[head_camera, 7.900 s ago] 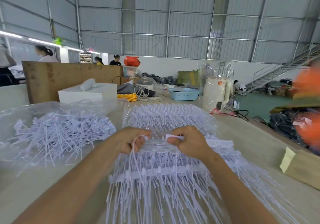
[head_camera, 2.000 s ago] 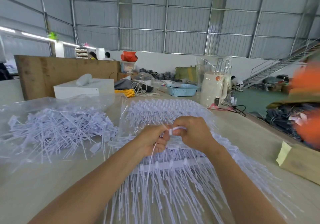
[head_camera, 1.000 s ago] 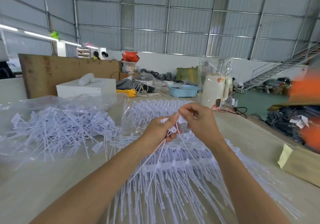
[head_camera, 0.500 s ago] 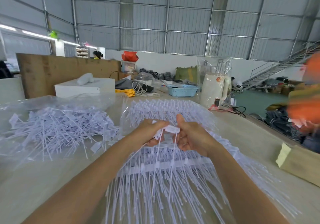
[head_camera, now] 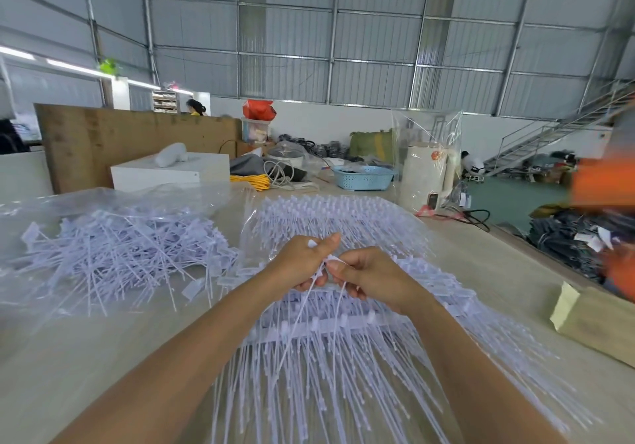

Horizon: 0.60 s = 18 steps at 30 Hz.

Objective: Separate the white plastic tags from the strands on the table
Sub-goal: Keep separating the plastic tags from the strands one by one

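On a pale table (head_camera: 86,357) in a metal-walled hall, the left hand (head_camera: 302,265) and right hand (head_camera: 371,278) met above the strands (head_camera: 326,392), both pinching one white tag (head_camera: 331,258) whose threads hung down, with loose tags (head_camera: 113,254) heaped on plastic to the left.

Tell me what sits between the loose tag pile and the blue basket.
In the head view, between the loose tag pile and blue basket: a white box, yellow cord and white cables.

Pale table (head_camera: 86,351) under tag sheets (head_camera: 343,357), bagged loose tags (head_camera: 113,251).
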Tool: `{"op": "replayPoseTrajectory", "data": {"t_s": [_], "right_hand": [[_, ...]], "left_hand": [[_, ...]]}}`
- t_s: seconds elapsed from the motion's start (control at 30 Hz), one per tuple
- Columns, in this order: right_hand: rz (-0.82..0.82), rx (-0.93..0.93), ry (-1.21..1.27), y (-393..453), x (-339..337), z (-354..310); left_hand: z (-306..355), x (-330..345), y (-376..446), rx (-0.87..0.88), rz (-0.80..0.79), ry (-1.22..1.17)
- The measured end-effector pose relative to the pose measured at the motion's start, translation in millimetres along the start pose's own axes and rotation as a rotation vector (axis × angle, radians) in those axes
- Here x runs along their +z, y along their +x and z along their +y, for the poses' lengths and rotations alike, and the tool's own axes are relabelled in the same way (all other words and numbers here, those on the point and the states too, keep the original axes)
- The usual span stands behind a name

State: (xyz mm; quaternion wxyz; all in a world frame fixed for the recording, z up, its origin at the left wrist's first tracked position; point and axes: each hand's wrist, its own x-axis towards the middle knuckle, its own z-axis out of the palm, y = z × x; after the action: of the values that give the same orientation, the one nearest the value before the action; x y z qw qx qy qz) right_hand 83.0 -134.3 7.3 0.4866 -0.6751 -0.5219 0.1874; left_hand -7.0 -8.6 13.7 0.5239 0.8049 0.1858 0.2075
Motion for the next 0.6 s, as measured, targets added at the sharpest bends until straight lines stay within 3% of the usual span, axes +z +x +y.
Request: {"op": "replayPoseTrajectory", "data": {"t_s": [0.27, 0.47, 0.6], "right_hand": [[0.122, -0.089, -0.2, 5, 5, -2], [0.253, -0.344, -0.761, 9, 16, -14], [0.388, -0.632, -0.935, -3, 11, -32]], "left_hand": [[1, -1, 5, -0.071, 0.045, 0.055], [3, -12, 13, -0.155, 0.069, 0.098], [-16, -49, 18, -0.174, 0.308, 0.139]]}}
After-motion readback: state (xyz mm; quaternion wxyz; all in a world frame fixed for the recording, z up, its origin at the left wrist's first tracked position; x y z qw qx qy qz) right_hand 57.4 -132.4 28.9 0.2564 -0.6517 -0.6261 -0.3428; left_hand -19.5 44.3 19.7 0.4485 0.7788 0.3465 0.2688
